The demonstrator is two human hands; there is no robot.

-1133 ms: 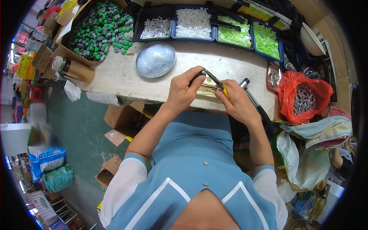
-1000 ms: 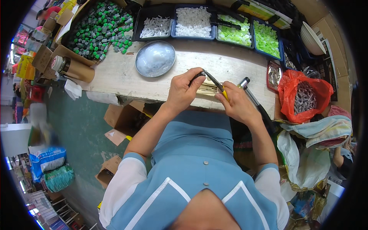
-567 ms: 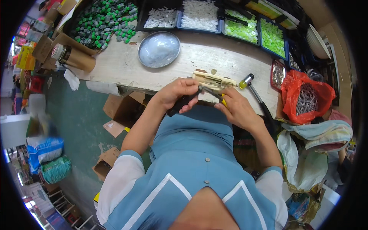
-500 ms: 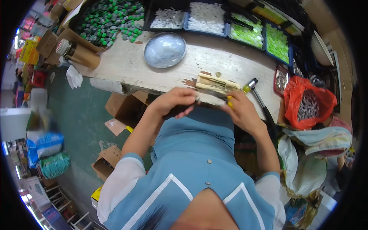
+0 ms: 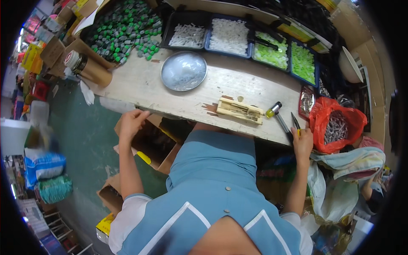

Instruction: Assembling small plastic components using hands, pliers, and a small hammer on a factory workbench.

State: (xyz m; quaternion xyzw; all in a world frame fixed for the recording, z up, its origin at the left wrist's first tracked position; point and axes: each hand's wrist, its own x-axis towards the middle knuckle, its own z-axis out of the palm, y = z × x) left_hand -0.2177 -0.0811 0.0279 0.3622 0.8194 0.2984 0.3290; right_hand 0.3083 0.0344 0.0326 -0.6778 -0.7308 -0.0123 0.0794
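My left hand [image 5: 132,123] hangs off the front edge of the bench, above an open cardboard box [image 5: 170,157]. Its fingers are drawn together, and whatever they may hold is too small to make out. Over at the right end of the bench, my right hand [image 5: 303,145] is closed round a pointed tool with a dark tip and yellow handle [image 5: 298,131]. Left of that hand lie a black-handled hammer [image 5: 284,126] and a short black-and-yellow cylinder [image 5: 273,109]. A cream-coloured slotted fixture [image 5: 240,111] rests near the bench edge between my hands.
Round dish under clear film [image 5: 183,71] lies mid-bench. Behind it stand trays of white pieces [image 5: 229,37] and green pieces [image 5: 303,63]. Green-capped grey parts [image 5: 123,32] are heaped at the left, by a brown flask [image 5: 91,70]. A red bag [image 5: 318,119] of metal pieces sits right.
My hands have parted from in front of the fixture. The left swung left over the cardboard box; the right moved right with the yellow-handled tool, past the hammer.
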